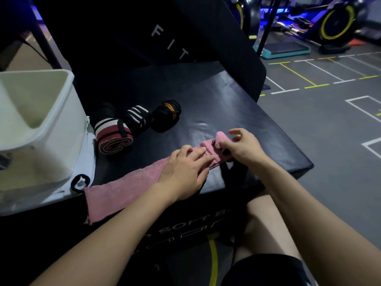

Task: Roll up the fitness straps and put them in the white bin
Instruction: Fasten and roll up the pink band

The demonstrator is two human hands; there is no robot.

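My right hand (241, 146) pinches the pink strap's (123, 189) rolled end, left hand (185, 170) flat; a slack grip could unravel it.

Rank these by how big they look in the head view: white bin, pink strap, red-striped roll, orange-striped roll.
1. White bin, though it sits near the camera and is cut off at the left edge.
2. Pink strap, mostly unrolled.
3. Red-striped roll.
4. Orange-striped roll, which lies farther back, so its real size is unsure.
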